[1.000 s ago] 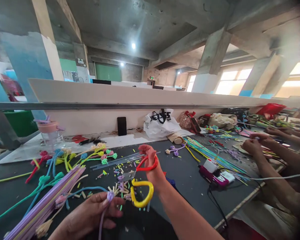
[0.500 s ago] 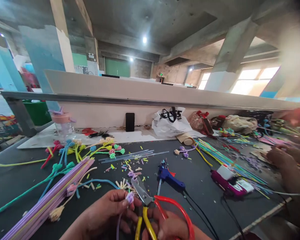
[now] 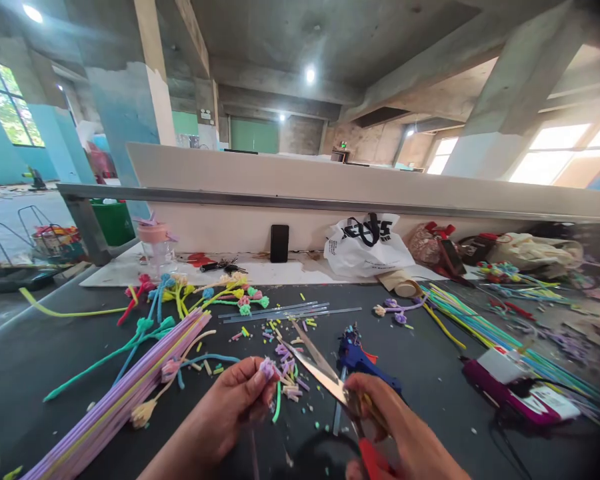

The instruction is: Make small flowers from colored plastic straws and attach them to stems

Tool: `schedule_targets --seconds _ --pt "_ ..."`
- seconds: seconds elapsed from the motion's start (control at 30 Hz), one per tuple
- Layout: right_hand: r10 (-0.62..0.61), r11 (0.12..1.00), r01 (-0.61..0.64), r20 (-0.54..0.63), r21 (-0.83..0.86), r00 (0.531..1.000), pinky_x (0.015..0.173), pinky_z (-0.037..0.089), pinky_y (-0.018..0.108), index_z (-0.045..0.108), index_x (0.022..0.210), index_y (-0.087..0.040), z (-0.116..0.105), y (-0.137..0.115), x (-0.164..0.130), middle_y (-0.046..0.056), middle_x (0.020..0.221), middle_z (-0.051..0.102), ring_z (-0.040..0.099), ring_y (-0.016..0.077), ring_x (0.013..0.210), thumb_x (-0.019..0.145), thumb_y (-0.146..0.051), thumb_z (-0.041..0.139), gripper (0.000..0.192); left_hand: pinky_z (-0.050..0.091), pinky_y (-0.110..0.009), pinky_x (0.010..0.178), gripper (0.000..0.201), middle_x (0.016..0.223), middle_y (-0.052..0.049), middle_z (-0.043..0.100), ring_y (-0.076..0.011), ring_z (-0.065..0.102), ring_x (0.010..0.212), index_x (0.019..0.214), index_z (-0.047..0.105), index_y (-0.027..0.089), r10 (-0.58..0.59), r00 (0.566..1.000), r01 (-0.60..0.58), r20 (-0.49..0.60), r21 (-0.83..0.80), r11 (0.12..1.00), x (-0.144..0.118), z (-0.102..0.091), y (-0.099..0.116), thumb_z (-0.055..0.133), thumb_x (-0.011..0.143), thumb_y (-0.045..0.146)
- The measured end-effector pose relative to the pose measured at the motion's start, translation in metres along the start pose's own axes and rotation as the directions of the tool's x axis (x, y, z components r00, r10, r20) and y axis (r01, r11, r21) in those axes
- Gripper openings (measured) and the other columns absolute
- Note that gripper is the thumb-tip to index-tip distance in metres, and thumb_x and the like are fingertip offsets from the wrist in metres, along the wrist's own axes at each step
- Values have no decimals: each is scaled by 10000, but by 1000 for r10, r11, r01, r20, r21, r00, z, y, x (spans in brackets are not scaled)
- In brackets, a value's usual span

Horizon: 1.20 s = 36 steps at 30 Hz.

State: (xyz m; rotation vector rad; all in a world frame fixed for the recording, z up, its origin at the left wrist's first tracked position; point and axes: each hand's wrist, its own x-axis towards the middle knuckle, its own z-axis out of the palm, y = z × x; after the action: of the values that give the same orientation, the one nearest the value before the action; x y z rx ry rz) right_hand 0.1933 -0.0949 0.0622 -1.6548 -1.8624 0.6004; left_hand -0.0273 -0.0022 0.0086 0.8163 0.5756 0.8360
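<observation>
My left hand (image 3: pixel 240 393) pinches a small lilac pipe-cleaner flower (image 3: pixel 267 368) between thumb and fingertips, its thin stem hanging down below the hand. In my right hand (image 3: pixel 393 413) are scissors (image 3: pixel 325 373) with red on the handles, the blades spread and pointing up and left. The blades stand to the right of the flower, apart from it. Underneath them lie many short pipe-cleaner offcuts (image 3: pixel 293 387) in several colours. A blue glue gun (image 3: pixel 363 363) lies just beyond my right hand, partly hidden by it.
Bundled lilac pipe cleaners (image 3: pixel 125 393) lie at left, finished-looking coloured flowers (image 3: pixel 180 293) behind them. Clear glue sticks (image 3: pixel 285 311) lie mid-table. A phone (image 3: pixel 279 243) and white bag (image 3: pixel 365 247) stand at the back. At right are more pipe cleaners (image 3: pixel 485 330) and a purple-and-white device (image 3: pixel 520 393).
My right hand and the scissors have swung away to the right of the flower, and the blades are spread wider. Yellow handles seen earlier no longer show. The view has turned left.
</observation>
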Motion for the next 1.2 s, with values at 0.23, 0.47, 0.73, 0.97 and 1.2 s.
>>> schedule_targets --seconds 0.23,0.47,0.73,0.97,1.2 --pt "-112 947 108 5 -304 994 700 481 298 523 1093 -260 30 3 12 59 959 581 579 210 813 602 -241 653 509 352 -163 560 205 630 13 543 -59 454 562 745 616 146 4 994 -15 -108 -101 995 0 -5 -7 734 641 277" --pt "-179 898 170 16 -406 984 681 491 346 490 1202 -254 38 11 14 90 965 572 586 237 797 628 -355 661 608 322 -162 516 232 582 26 539 -59 438 534 715 618 154 57 994 -62 -92 -52 997 0 -6 -12 749 612 315" --pt "-84 889 86 25 -450 996 703 499 401 501 1198 -248 41 1 16 109 998 581 596 269 831 622 -357 665 608 288 -172 477 259 523 38 533 -56 414 480 717 627 153 105 970 -104 -219 15 994 3 -2 -21 748 600 351" --pt "-74 895 74 17 -440 997 723 503 398 501 1202 -218 43 0 15 118 1015 586 598 267 867 652 -295 617 567 217 -180 420 326 443 55 446 -41 316 417 564 549 141 199 950 -161 -240 168 973 4 5 -24 690 649 422" --pt "-68 896 70 20 -438 997 713 510 400 500 1200 -219 44 -1 18 123 1045 591 607 266 848 659 -321 614 561 188 -170 391 287 503 38 501 -35 346 404 633 551 142 99 967 -68 -236 136 988 2 5 -24 657 695 402"
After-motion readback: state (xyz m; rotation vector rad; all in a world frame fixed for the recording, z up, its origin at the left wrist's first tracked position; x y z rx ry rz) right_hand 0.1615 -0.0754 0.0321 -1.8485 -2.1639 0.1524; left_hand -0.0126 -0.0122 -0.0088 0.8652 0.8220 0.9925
